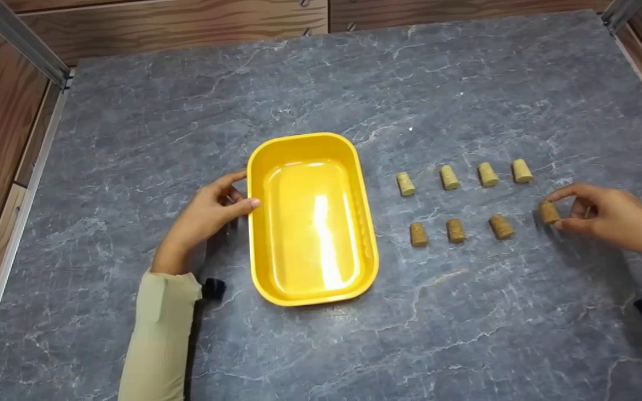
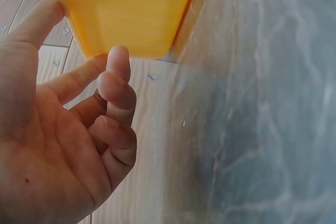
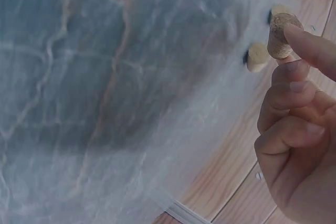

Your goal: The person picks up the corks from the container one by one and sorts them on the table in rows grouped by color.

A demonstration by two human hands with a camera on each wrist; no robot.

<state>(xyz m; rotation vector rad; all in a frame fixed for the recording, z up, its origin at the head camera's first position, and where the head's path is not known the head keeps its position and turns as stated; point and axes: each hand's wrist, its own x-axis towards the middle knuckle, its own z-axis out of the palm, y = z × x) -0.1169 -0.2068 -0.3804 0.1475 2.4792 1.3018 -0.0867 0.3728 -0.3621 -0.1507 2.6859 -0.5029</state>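
Observation:
A yellow plastic tray with nothing in it lies on the table, left of the corks. My left hand pinches its left rim, thumb on the edge and forefinger along the outer wall; the other fingers curl loosely below. At the far right, my right hand pinches a dark brown tapered cork between thumb and forefinger. In the right wrist view that cork shows at the fingertips, its end speckled. Three more dark corks form a row leading left from it.
Behind the dark corks runs a row of several paler tapered corks. Everything lies on a grey marbled tabletop. Wood-grain panels and metal posts border it at the back and sides.

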